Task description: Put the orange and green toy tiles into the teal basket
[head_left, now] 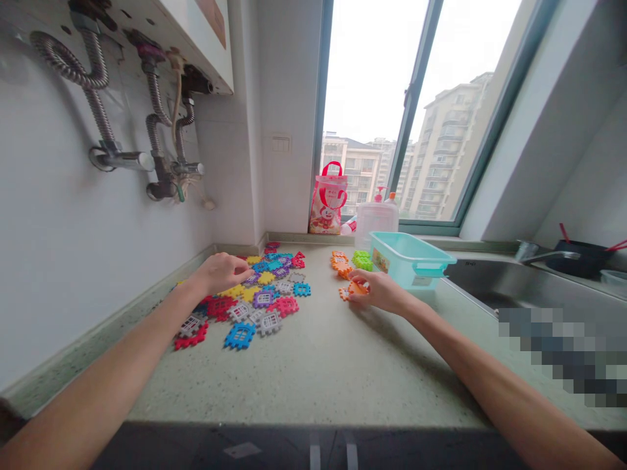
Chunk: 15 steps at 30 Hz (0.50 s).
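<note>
A spread of colourful plastic interlocking tiles lies on the speckled countertop at the left. My left hand rests over the far part of this spread, fingers curled down onto the tiles near a yellow one. My right hand grips an orange tile against the counter. Just beyond it sit a small stack of orange tiles and a stack of green tiles.
A turquoise plastic basket stands right of the stacks. A red-handled bag, a clear container and a pump bottle stand by the window. A steel sink with tap is at right. Pipes run on the left wall.
</note>
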Available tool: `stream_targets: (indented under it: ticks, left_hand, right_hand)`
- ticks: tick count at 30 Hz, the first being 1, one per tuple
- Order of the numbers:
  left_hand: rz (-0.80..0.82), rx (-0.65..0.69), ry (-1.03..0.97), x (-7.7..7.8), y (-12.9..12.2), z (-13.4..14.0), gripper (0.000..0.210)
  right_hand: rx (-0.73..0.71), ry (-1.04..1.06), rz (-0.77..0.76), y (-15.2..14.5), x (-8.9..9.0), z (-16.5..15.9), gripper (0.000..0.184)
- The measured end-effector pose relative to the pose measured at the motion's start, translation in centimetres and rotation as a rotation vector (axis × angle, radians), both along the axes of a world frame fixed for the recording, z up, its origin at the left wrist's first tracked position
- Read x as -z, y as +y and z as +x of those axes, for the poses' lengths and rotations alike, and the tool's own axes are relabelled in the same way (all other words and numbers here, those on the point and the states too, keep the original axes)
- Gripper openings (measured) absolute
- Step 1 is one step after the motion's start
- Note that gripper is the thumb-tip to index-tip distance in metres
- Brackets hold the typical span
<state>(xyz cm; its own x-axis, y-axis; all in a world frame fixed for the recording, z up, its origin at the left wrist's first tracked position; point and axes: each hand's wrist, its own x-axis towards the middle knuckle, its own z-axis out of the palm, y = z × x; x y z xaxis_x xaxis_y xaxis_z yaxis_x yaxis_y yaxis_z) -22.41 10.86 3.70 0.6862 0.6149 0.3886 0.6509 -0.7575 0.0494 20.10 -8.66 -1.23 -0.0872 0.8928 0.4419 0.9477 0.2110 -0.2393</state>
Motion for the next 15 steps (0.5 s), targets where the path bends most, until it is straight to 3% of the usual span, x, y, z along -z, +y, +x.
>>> stream_targets:
  ticks: [10,15]
  left_hand:
    - [0.013,0.064,0.013,-0.1,-0.4,0.1,0.043]
    - [-0.016,0.056,0.029,-0.1,-0.2,0.2,0.044]
  right_hand:
    - [-0.121,0.163,-0.229,1.1,0.1,-0.4,0.052]
    - [-0.107,0.096,-0.205,1.0,-0.1,-1.2,0.046]
